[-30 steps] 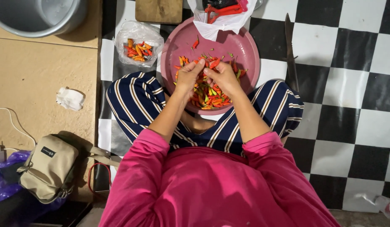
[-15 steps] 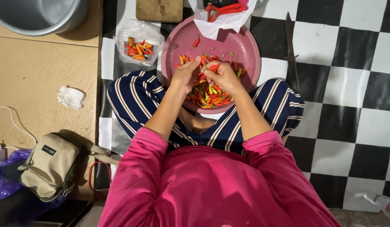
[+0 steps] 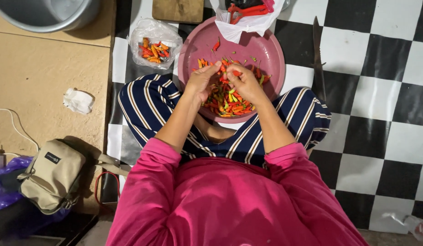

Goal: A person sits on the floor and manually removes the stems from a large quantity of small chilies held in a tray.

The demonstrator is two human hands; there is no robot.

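Your forearms run forward from pink sleeves over striped trousers, meeting above the bowl. Your left hand [image 3: 203, 83] is curled narrow, fingertips pinching a small chilli [image 3: 222, 69]; your right hand [image 3: 245, 83] is likewise closed on it. Below them lies the glossy chilli heap [image 3: 229, 101] in a round pink plastic bowl [image 3: 266, 50]. Beyond, a crinkled clear bag [image 3: 155, 41] holds more.
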